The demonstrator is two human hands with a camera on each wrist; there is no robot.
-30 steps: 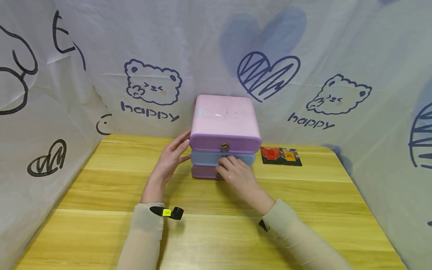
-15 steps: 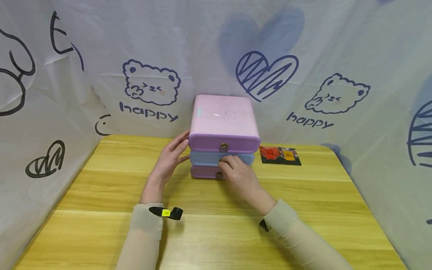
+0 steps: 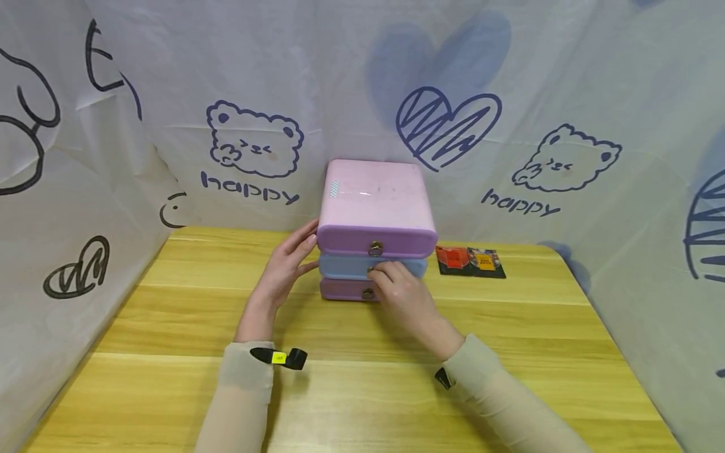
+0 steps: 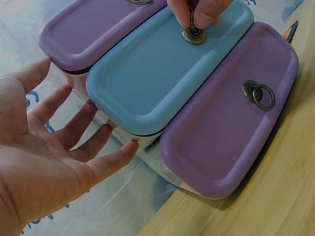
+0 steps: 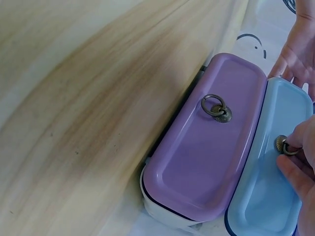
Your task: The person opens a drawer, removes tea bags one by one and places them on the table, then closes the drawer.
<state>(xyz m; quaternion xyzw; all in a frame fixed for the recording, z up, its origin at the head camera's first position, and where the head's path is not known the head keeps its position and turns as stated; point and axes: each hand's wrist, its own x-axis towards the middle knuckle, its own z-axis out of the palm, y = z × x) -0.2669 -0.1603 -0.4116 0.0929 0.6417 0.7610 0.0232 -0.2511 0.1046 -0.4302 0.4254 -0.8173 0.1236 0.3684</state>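
A small three-drawer box with a pink top (image 3: 385, 195) stands at the back of the table. Its top and bottom drawers are purple, and the middle drawer (image 4: 142, 69) is light blue. My right hand (image 3: 404, 296) pinches the brass ring pull (image 4: 193, 36) of the blue drawer between thumb and finger. That drawer's front sits close to its neighbours. Spread fingers of my left hand (image 4: 54, 147) touch the left side of the box, with the palm turned toward it. The ring on the bottom purple drawer (image 5: 211, 162) hangs free.
Right of the box lies a flat black card-like item (image 3: 471, 262) with red and orange patches. The wooden table (image 3: 351, 402) meets a printed white cloth (image 3: 351, 82) at the back and sides.
My right hand's fingers have shifted slightly rightward, uncovering the bottom drawer's ring, and now pinch the blue drawer's ring. The left hand stays against the box.
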